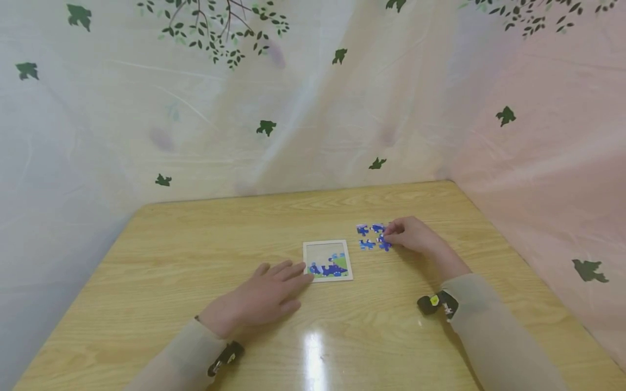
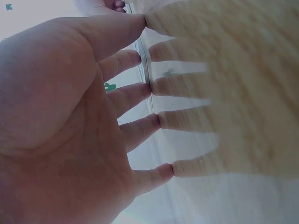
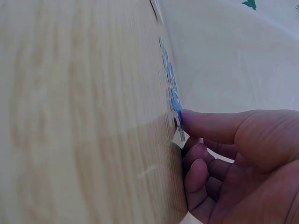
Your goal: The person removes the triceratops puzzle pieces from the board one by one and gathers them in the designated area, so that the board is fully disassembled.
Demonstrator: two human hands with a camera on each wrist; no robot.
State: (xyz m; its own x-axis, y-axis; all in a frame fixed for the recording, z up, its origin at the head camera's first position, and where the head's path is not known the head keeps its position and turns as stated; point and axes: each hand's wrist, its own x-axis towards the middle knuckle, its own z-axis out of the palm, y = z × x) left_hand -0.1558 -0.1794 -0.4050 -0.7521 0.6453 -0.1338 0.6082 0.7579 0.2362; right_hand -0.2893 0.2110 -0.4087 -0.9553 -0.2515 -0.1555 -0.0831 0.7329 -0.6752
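Observation:
A small square puzzle tray (image 1: 349, 260) with a pale border lies flat on the table; joined blue and green pieces (image 1: 329, 270) fill its lower part and right side. My left hand (image 1: 266, 296) is spread palm down, fingertips at the tray's left edge. In the left wrist view, its straight fingers (image 2: 133, 95) meet the tabletop. Right of the tray lies a group of loose blue puzzle pieces (image 1: 366, 244). My right hand (image 1: 413, 234) pinches one at the group's right side between thumb and fingers. The right wrist view shows the thumb (image 3: 205, 125) on a blue piece (image 3: 175, 100), other fingers curled.
The wooden table (image 1: 195, 244) reaches back to a pale curtain (image 1: 303, 136) with leaf and bird prints. A pink-toned curtain (image 1: 552, 163) hangs along the right side. Each wrist wears a dark strapped device, the right one (image 1: 430, 305) close over the table.

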